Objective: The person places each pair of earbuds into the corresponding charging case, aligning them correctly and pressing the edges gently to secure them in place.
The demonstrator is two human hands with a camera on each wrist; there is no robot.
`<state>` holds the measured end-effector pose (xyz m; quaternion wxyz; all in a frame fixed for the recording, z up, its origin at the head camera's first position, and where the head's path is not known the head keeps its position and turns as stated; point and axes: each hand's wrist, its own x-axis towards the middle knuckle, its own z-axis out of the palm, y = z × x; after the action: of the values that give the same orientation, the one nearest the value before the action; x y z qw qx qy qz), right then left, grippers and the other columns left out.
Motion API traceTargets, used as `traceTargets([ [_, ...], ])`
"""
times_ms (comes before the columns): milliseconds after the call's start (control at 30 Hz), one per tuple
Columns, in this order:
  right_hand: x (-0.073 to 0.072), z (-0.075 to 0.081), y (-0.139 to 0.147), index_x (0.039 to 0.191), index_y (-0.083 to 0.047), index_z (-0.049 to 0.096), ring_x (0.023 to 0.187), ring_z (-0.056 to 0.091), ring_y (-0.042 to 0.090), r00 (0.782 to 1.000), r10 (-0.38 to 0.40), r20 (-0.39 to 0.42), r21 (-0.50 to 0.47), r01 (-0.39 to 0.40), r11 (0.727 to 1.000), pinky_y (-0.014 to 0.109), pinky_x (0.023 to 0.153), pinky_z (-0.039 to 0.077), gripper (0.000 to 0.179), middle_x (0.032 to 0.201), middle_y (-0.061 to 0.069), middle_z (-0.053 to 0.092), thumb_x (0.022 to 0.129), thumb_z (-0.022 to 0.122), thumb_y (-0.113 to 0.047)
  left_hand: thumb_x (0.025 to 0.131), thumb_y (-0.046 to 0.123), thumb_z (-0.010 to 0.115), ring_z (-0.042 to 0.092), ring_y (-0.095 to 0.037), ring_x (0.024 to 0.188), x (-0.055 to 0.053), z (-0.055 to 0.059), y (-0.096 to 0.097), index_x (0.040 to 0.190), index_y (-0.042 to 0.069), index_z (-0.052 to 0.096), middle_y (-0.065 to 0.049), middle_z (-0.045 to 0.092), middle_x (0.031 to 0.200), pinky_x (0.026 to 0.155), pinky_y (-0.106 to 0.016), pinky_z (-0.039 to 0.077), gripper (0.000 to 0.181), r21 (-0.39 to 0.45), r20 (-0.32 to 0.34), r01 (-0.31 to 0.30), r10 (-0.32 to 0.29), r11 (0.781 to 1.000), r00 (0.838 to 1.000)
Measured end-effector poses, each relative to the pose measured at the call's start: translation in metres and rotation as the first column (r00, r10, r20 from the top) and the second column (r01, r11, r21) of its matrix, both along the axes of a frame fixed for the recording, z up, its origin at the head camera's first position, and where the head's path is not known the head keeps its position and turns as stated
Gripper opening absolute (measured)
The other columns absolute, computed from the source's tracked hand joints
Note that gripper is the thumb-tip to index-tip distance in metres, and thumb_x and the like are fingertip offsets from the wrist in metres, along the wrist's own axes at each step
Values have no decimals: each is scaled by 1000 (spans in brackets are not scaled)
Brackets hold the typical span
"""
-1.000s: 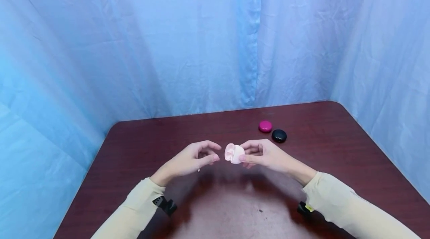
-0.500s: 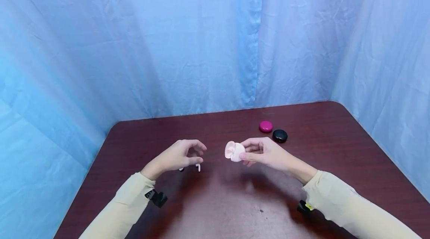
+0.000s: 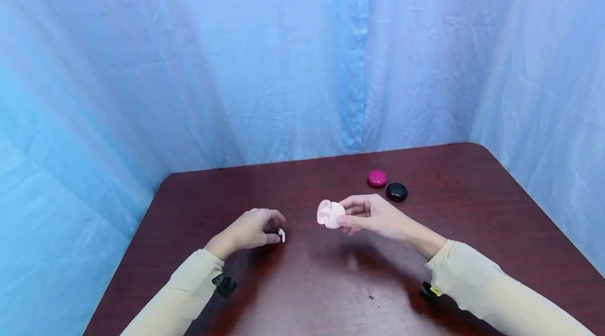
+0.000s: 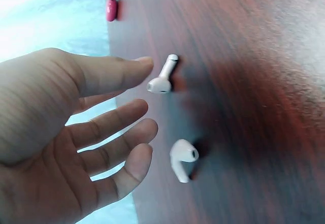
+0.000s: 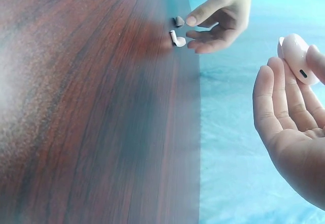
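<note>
Earbuds (image 4: 161, 84), two of them, lie on the table (image 3: 293, 294) at about 8 o'clock from the case (image 3: 334, 216) in the head view; I judge them light, stiff, slick and easily flicked away, so I would pinch one by its stem (image 4: 179, 171). The left hand (image 3: 250, 228) hangs just beside them, thumb and fingers apart and holding nothing, while the right hand (image 3: 378, 215) pinches the case by its rounded base, lid open, likely smooth and best spared strain at the hinge. I find no readable brand or writing, just a dark slot (image 5: 303, 73) on the case.
</note>
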<state>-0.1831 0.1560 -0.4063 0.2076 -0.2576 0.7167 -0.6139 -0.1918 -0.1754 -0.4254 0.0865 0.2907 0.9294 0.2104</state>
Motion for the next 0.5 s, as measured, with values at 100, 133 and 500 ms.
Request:
traceTargets([
  [100, 0, -1, -1, 126, 2, 63, 89, 72, 30, 1000, 0, 5, 5, 0, 1000, 52, 82, 58, 37, 107, 16, 72, 94, 74, -14, 88, 12, 79, 64, -19, 83, 1, -4, -1, 110, 6, 72, -2, 69, 92, 76, -38, 52, 25, -12, -27, 7, -8, 1000, 1000],
  [133, -1, -1, -2, 126, 2, 63, 89, 72, 29, 1000, 3, 6, 4, -3, 1000, 53, 83, 57, 37, 107, 16, 72, 94, 74, -14, 88, 13, 79, 63, -18, 81, 1, -6, -1, 109, 6, 72, -1, 69, 91, 75, -38, 52, 23, -15, -41, 8, -9, 1000, 999],
  [500, -2, -7, -4, 124, 2, 64, 90, 71, 38, 1000, 17, 0, -13, -17, 1000, 51, 81, 58, 34, 106, 17, 73, 95, 73, -13, 90, 10, 72, 63, -17, 80, 4, -18, 3, 101, 8, 75, 0, 71, 92, 75, -41, 53, 11, -25, -113, -49, 46, 998, 993],
])
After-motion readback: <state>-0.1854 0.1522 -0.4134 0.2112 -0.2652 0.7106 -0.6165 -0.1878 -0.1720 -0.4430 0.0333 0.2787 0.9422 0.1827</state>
